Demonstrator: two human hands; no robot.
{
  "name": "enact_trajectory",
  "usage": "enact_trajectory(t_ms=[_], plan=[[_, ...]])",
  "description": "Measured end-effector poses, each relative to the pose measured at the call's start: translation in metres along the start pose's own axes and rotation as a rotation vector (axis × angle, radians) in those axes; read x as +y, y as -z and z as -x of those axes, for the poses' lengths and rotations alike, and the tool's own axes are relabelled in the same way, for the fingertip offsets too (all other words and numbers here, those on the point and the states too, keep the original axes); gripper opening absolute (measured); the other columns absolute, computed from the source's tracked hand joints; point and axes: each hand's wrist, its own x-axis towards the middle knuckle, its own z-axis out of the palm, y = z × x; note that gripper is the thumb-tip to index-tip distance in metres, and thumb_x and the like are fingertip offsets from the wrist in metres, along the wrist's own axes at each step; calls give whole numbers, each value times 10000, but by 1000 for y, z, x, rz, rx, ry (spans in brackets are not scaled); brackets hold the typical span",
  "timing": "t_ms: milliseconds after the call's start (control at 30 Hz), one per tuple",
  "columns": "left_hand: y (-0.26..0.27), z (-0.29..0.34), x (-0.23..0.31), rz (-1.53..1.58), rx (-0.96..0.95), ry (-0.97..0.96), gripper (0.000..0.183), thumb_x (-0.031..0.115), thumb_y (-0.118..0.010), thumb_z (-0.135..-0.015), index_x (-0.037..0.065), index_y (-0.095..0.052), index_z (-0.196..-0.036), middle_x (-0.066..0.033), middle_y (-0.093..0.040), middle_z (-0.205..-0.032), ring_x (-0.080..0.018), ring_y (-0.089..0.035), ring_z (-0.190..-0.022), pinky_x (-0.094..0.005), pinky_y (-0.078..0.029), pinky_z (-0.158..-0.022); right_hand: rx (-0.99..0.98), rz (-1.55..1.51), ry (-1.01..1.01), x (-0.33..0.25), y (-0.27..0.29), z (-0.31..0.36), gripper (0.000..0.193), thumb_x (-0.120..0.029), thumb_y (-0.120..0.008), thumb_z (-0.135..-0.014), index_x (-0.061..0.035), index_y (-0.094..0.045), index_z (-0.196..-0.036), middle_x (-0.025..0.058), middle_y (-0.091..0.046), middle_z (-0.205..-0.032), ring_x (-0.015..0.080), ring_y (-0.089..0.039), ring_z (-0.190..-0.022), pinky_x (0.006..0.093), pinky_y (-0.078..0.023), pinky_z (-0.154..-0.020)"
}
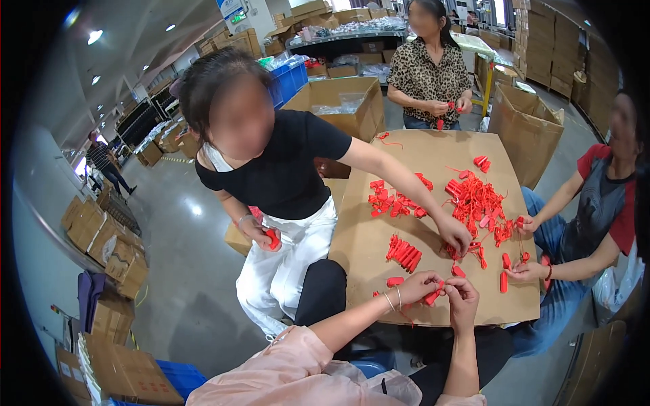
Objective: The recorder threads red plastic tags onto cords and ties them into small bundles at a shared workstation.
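Just above the near edge of the cardboard-topped table, my two hands meet at a small red piece (431, 298). My left hand (418, 287), with bangles at its wrist, is closed around it. The fingers of my right hand (463, 298) pinch at its upper end; a thin cord may be between them, too small to make out. Beyond my hands lies a row of red pieces (404, 253) side by side. A tangled heap of red corded pieces (474, 196) spreads farther right, with another scattered group (389, 201) to its left.
At the left, a co-worker in black (291, 155) reaches across the cardboard tabletop (359, 230) toward the heap. Other people handle red pieces at the far side (433, 74) and the right (596, 203). Open cartons (527, 125) stand around the table; a blue crate (290, 82) is behind.
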Motion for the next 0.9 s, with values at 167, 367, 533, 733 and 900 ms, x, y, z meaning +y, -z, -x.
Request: enact_trajectory(t_ms=[167, 367, 533, 733, 900], plan=[[3, 7, 16, 41, -34, 201, 204, 171, -452, -892, 6, -493, -1005, -66, -591, -836, -113, -600, -623, -205, -463, -490, 3, -10, 43, -2, 5, 1, 63, -7, -539, -808, 19, -555, -863, 73, -559, -811, 116, -550, -673, 222, -446, -635], [7, 13, 15, -59, 17, 113, 198, 176, -455, -890, 6, -519, -969, -54, -593, -745, -107, -597, -610, -188, -444, -483, 141, -51, -28, 0, 15, -7, 89, -25, -541, -816, 19, -545, -893, 70, -568, -764, 118, -548, -666, 217, -445, -633], [29, 6, -11, -303, 3, 26, 172, 169, -515, -856, 6, -565, -830, -19, -558, -627, -86, -546, -529, -193, -424, -468, 261, -99, -26, -3, 29, -14, 116, -29, -546, -818, 26, -539, -921, 69, -580, -763, 119, -557, -661, 212, -452, -630], [19, 9, 10, -261, 120, 126, 177, 160, -532, -829, 9, -576, -749, -4, -483, -535, -89, -442, -398, -211, -362, -398, 239, 176, -3, -1, 35, -12, 79, -33, -565, -805, 2, -563, -877, 40, -579, -739, 93, -547, -641, 199, -442, -613], [11, 7, 0, 234, 71, 277, 162, 181, -521, -842, 36, -572, -790, 35, -405, -480, -57, -362, -375, -200, -278, -356, -121, 445, -130, 7, 24, -1, 60, -22, -576, -796, 4, -566, -849, 32, -595, -741, 77, -554, -657, 195, -441, -615]])
